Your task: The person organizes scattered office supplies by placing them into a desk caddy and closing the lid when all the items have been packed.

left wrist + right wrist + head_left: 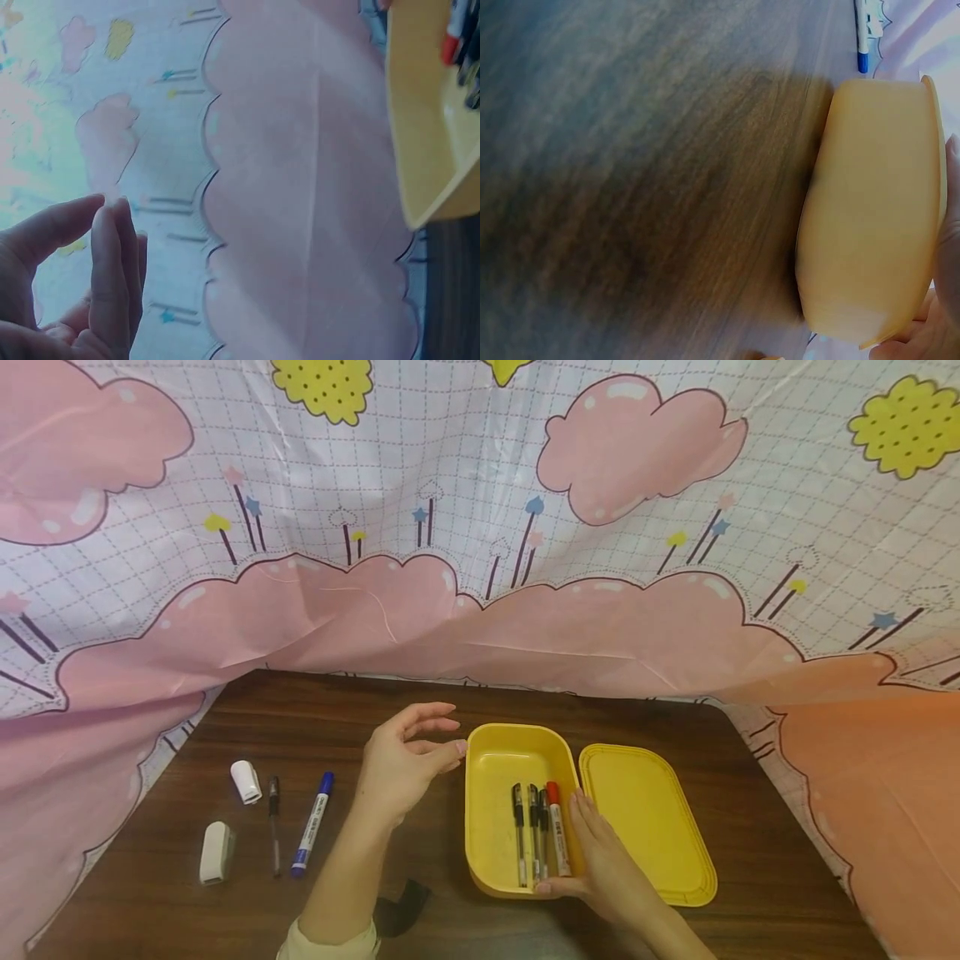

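Observation:
In the head view a yellow plastic box (491, 810) stands open-topped on the table. Inside lie several writing tools: black-capped pens (517, 827) and a red-capped marker (557, 835), side by side toward the right. My right hand (600, 860) holds the box at its front right corner, fingers along the right wall and thumb at the front rim. The right wrist view shows the box's outer wall (874, 202) beside that hand. My left hand (401, 768) hovers by the left rim with fingers bent and thumb tip right at the edge; nothing shows between its fingertips (105, 214).
The yellow lid (648, 822) lies right of the box. On the left are a blue marker (312, 827), a black-capped pen (274, 827) and two small white oblong objects (245, 782). A black item (405, 906) lies near the left forearm. A patterned curtain (480, 635) hangs behind the table.

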Tool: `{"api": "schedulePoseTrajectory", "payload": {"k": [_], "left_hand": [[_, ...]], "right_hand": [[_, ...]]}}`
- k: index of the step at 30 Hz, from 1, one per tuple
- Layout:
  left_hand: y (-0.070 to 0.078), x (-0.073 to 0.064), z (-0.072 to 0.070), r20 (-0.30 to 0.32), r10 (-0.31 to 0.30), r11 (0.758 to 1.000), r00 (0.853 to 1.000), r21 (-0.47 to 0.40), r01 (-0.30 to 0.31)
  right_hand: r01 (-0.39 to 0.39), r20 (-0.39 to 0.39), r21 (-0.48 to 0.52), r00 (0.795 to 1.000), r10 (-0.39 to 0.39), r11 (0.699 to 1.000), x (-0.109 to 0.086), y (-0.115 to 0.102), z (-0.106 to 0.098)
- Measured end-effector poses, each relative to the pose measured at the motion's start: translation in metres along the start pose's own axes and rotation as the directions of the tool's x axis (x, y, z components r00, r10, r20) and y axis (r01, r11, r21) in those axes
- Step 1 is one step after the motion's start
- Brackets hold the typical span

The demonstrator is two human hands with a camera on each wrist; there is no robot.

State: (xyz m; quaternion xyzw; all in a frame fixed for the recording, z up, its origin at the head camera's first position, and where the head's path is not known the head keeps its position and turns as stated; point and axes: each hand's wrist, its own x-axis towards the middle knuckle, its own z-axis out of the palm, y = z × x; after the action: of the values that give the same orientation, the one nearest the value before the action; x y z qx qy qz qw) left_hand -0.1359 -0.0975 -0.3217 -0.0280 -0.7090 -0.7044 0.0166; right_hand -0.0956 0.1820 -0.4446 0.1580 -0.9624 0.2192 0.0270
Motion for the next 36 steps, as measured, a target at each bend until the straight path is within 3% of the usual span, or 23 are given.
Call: {"api": "schedulePoseTrajectory", "payload": {"k": [9, 14, 18, 26, 36], "left_hand": [[0.024, -0.006, -0.037, -0.070, 0.055, 0.998, 0.996, 0.012, -0.054], [0.033, -0.011, -0.057, -0.114, 0.098, 0.993, 0.989, 0.069, -0.090], [0.033, -0.014, -0.073, -0.134, 0.103, 0.987, 0.986, 0.134, -0.084], [0.017, -0.013, -0.098, -0.170, 0.079, 0.971, 0.982, 0.235, -0.037], [-0.020, -0.013, -0.128, -0.214, -0.073, 0.907, 0.974, 0.393, 0.155]], "right_hand": [[0.015, -0.014, -0.008, 1.000, -0.015, 1.000, 0.000, 0.000, 0.000], [0.031, -0.019, -0.017, 0.999, -0.032, 0.999, 0.001, 0.000, 0.002], [0.023, -0.015, -0.017, 1.000, -0.023, 1.000, 0.001, 0.000, 0.002], [0.000, -0.008, 0.017, 1.000, 0.000, 1.000, 0.000, 0.000, 0.001], [-0.010, -0.007, 0.022, 1.000, 0.010, 1.000, -0.002, 0.000, -0.001]]}}
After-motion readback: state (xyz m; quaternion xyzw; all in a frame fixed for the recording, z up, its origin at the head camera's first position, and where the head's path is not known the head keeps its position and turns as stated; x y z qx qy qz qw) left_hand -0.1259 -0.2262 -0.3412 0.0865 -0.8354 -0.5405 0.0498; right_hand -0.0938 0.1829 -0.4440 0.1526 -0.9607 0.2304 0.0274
